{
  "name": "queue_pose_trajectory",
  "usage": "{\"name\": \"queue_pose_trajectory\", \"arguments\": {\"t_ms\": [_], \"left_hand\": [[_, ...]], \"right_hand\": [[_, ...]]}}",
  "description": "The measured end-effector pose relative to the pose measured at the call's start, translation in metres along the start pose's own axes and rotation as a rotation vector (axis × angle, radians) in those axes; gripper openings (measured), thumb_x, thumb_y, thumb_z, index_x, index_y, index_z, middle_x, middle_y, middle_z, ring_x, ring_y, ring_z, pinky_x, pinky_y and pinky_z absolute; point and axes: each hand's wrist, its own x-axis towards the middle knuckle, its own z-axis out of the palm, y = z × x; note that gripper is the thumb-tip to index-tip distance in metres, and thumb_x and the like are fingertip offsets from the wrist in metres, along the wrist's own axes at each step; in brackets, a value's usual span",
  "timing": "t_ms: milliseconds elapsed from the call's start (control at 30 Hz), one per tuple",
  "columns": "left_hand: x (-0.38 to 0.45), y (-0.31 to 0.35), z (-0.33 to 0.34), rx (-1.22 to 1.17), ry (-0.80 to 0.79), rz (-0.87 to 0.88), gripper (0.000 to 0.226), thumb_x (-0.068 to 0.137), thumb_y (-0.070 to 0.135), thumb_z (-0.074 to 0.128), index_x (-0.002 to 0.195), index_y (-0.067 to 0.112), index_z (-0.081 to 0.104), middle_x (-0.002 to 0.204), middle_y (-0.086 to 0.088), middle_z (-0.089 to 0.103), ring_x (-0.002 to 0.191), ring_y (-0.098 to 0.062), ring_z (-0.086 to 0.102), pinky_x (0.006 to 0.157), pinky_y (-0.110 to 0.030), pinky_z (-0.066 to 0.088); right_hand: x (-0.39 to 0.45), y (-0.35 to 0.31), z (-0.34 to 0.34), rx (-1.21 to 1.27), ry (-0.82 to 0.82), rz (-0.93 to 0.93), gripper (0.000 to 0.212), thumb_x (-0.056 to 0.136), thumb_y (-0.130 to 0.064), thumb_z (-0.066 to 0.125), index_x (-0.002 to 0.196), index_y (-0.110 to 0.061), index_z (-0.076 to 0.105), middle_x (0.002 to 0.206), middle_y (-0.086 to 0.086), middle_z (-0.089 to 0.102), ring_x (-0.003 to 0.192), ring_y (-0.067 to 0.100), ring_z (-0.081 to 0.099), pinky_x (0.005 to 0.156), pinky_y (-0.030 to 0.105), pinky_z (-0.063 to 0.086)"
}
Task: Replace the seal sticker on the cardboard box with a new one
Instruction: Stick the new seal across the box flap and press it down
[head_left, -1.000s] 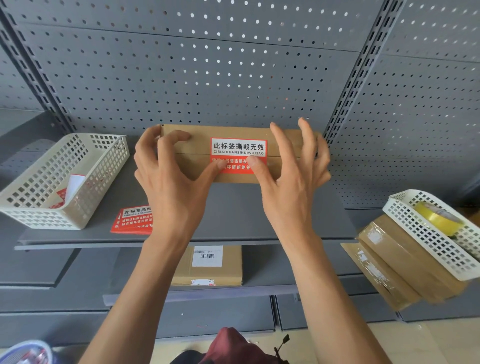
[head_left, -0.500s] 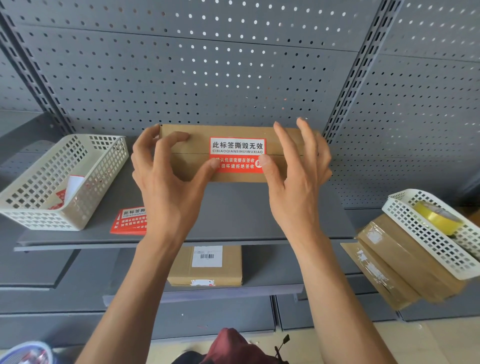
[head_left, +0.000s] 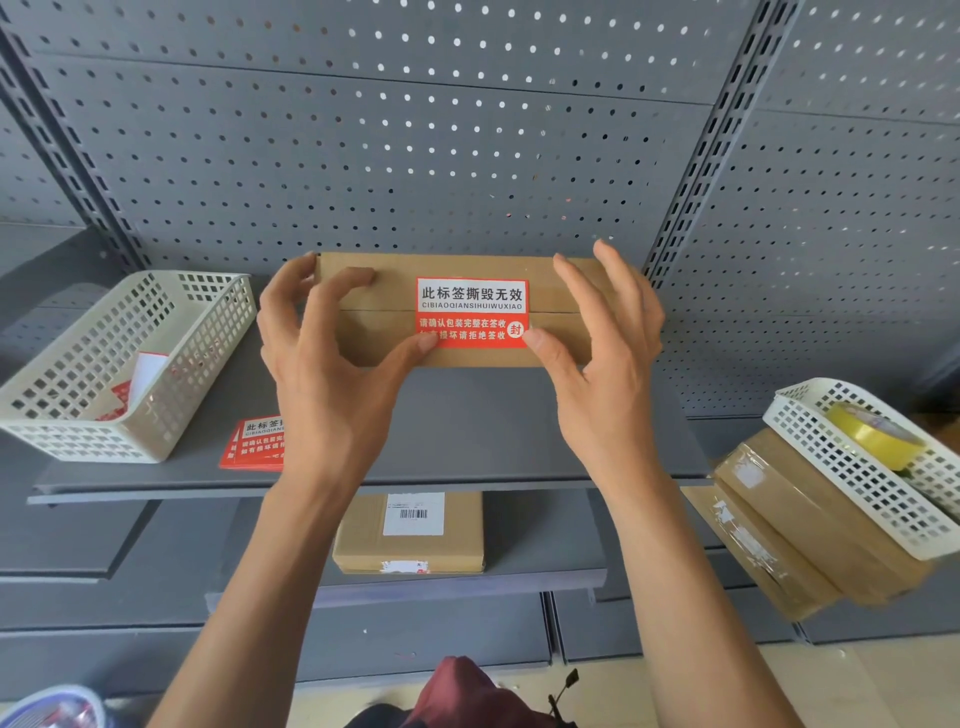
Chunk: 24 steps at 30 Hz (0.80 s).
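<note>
A long brown cardboard box (head_left: 395, 291) stands on the grey shelf (head_left: 467, 431) against the pegboard. A red and white seal sticker (head_left: 471, 312) lies flat across its seam. My left hand (head_left: 332, 374) holds the box's left end, fingers curled on the cardboard and thumb pressed on the sticker's lower left corner. My right hand (head_left: 608, 384) hovers at the box's right end with fingers spread. Its thumb tip touches the sticker's lower right corner.
A small stack of spare red stickers (head_left: 254, 441) lies on the shelf beside a white basket (head_left: 67, 447). At the right, another white basket (head_left: 852, 467) with a yellow tape roll (head_left: 872, 434) rests on taped boxes (head_left: 800, 525). A labelled box (head_left: 363, 545) sits on the lower shelf.
Both thumbs have slid apart along the sticker's lower edge, from near its middle out to its corners. The box has stayed in place.
</note>
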Motion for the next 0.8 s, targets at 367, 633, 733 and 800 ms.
{"name": "queue_pose_trajectory", "arguments": {"t_ms": [367, 633, 733, 800], "left_hand": [[0.008, 0.013, 0.008, -0.054, 0.140, -0.093, 0.034, 0.079, 0.043, 0.082, 0.091, 0.023, 0.058, 0.124, 0.001, 0.045, 0.113, 0.012, 0.043, 0.107, -0.042, 0.042], [0.004, 0.003, 0.002, -0.041, 0.032, -0.046, 0.031, 0.075, 0.042, 0.081, 0.095, 0.032, 0.059, 0.137, -0.006, 0.042, 0.122, 0.022, 0.029, 0.112, -0.053, 0.038], [0.001, 0.003, 0.000, -0.037, -0.007, -0.033, 0.034, 0.073, 0.039, 0.082, 0.097, 0.033, 0.059, 0.138, -0.005, 0.040, 0.124, 0.020, 0.028, 0.114, -0.051, 0.035], [0.000, 0.003, -0.003, -0.034, -0.036, -0.029, 0.037, 0.071, 0.038, 0.083, 0.099, 0.034, 0.059, 0.138, -0.002, 0.037, 0.126, 0.019, 0.027, 0.116, -0.049, 0.034]], "right_hand": [[0.009, -0.023, 0.009, 0.055, 0.178, 0.146, 0.051, 0.092, -0.045, 0.068, 0.138, -0.026, 0.059, 0.150, -0.001, 0.049, 0.135, 0.023, 0.035, 0.103, 0.036, 0.027], [0.002, -0.007, -0.002, -0.028, -0.006, 0.007, 0.051, 0.092, -0.044, 0.069, 0.140, -0.028, 0.059, 0.157, -0.002, 0.040, 0.143, 0.032, 0.029, 0.108, 0.037, 0.018], [-0.001, -0.005, -0.006, -0.039, -0.065, -0.008, 0.052, 0.090, -0.039, 0.071, 0.140, -0.031, 0.058, 0.160, -0.003, 0.036, 0.147, 0.034, 0.024, 0.109, 0.037, 0.016], [-0.002, -0.004, -0.010, -0.038, -0.118, -0.012, 0.057, 0.087, -0.033, 0.073, 0.141, -0.033, 0.056, 0.162, -0.005, 0.033, 0.149, 0.034, 0.019, 0.109, 0.038, 0.014]]}}
